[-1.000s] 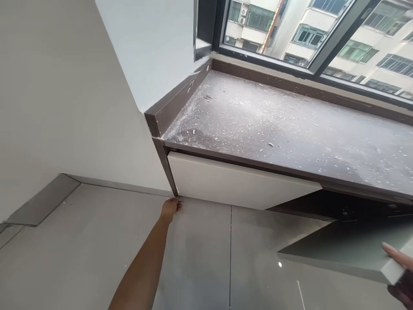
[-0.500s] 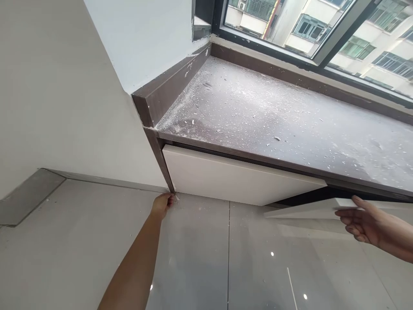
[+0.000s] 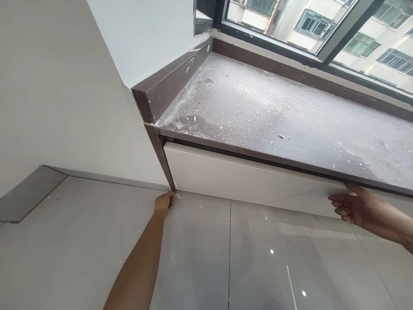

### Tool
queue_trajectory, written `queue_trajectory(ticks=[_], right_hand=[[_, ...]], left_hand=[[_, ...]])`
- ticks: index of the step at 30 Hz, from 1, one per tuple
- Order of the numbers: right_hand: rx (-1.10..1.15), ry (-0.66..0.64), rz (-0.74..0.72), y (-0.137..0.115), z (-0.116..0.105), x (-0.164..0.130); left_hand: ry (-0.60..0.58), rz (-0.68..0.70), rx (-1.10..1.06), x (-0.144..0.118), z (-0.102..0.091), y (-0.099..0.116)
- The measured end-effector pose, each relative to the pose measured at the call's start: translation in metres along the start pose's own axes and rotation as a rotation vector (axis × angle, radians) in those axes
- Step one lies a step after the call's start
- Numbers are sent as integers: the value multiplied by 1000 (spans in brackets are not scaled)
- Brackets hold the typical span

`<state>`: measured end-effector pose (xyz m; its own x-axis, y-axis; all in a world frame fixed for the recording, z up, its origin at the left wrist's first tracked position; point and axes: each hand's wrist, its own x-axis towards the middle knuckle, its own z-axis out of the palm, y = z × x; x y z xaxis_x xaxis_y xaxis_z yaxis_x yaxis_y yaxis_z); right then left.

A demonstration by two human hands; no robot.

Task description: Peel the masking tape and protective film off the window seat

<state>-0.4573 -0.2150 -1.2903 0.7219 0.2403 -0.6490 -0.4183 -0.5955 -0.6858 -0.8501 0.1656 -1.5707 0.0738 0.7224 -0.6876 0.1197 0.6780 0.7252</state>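
My left hand (image 3: 164, 203) is closed at floor level against the lower left corner of a white front panel (image 3: 232, 176) under the window ledge. A small white piece (image 3: 177, 195) shows at its fingertips. My right hand (image 3: 354, 209) rests against a second white panel (image 3: 309, 200) to the right. Its thumb lies along that panel's top edge under the ledge and its fingers are spread on the face. This panel sits almost flush beside the first.
The dark brown window ledge (image 3: 290, 125) is covered in white dust and chips. A brown post (image 3: 160, 155) meets the white wall (image 3: 58, 99) at the left. Glossy grey floor tiles (image 3: 226, 258) lie below, and the window (image 3: 309, 26) shows buildings outside.
My right hand has swung the right panel from sticking out over the floor to nearly flush under the ledge, hiding the dark opening. My left hand has stayed at the corner.
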Motion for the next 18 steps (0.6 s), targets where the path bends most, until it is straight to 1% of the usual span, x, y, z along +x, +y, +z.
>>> queue_trajectory(ticks=[3, 7, 12, 15, 18], right_hand=[[32, 8, 10, -1, 0, -1], [72, 32, 22, -2, 6, -7], [97, 67, 32, -4, 15, -13], [108, 60, 17, -5, 16, -17], [63, 22, -53, 5, 18, -26]], left_hand=[[-1, -7, 44, 1, -2, -4], [16, -24, 100, 0, -2, -7], [36, -16, 179, -6, -2, -4], [30, 18, 223, -20, -5, -2], [-21, 92, 268, -52, -4, -11]])
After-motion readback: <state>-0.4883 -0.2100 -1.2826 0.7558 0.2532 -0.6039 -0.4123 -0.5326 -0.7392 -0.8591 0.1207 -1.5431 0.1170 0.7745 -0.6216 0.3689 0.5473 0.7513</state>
